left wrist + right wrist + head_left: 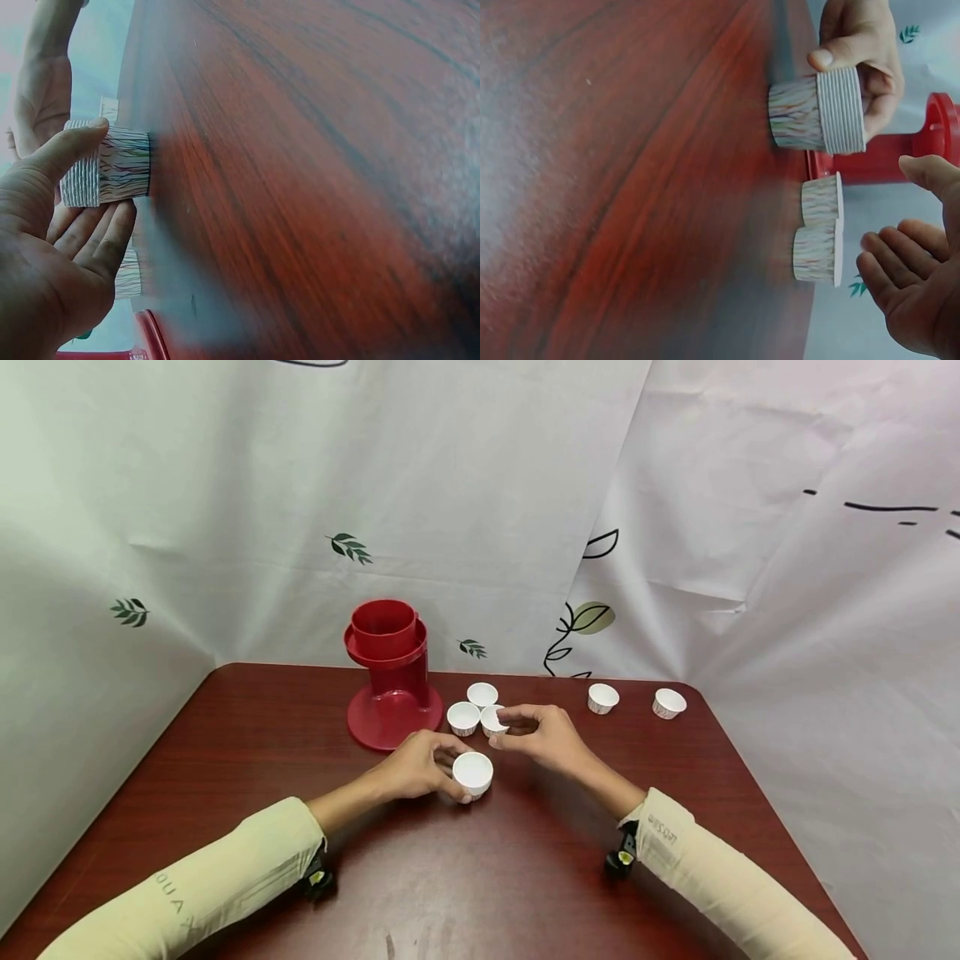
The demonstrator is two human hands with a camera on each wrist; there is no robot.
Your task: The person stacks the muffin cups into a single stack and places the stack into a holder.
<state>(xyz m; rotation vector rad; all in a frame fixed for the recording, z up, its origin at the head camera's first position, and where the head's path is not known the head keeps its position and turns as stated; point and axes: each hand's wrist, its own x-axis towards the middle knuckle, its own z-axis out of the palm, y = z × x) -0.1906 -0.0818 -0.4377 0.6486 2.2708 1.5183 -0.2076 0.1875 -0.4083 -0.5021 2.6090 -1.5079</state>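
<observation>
A stack of white paper baking cups (472, 772) with streaked sides is gripped by my left hand (415, 767), thumb on the near side and fingers behind. Several nested rims show on this stack (94, 166) in the left wrist view. Just beyond it, three single paper cups (463, 718) sit close together, open side up. My right hand (546, 737) is over the right one of these cups (491, 721), partly covering it in the head view. Seen from the right wrist, the right hand's fingers (900, 262) are spread and apart from the cups (815, 253), holding nothing.
A red plastic stand (393, 714) with a round base and an open cylinder on top is behind my left hand. Two more paper cups (602, 698) stand apart near the back right edge of the brown table (525, 877). White cloth (480, 510) hangs behind.
</observation>
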